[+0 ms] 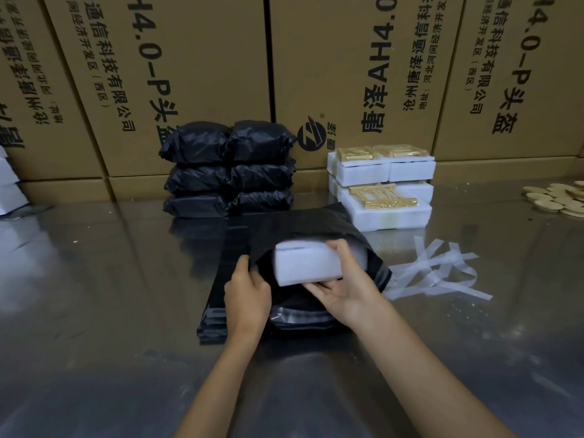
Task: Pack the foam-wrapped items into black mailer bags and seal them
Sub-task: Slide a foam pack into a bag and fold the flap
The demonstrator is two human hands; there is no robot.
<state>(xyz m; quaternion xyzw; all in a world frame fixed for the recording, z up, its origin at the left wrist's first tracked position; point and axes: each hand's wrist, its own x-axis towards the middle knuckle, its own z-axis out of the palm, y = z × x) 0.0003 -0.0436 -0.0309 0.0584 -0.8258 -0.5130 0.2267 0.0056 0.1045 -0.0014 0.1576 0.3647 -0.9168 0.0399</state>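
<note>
A white foam-wrapped item [305,262] sits partway inside the mouth of a black mailer bag [294,222] that lies on a flat stack of black bags [215,314]. My right hand [344,286] grips the item's near right end, thumb on top and fingers underneath. My left hand [248,294] pinches the bag's opening edge on the left. Behind, several sealed black parcels [229,169] are stacked against the boxes. To the right stands a pile of white foam-wrapped items [384,184] with gold pieces on top.
Large brown cartons [202,74] wall off the back of the shiny metal table [94,279]. Peeled clear strips [436,270] lie right of the bag. Pale round discs [559,199] sit at far right, more white foam [9,184] at far left.
</note>
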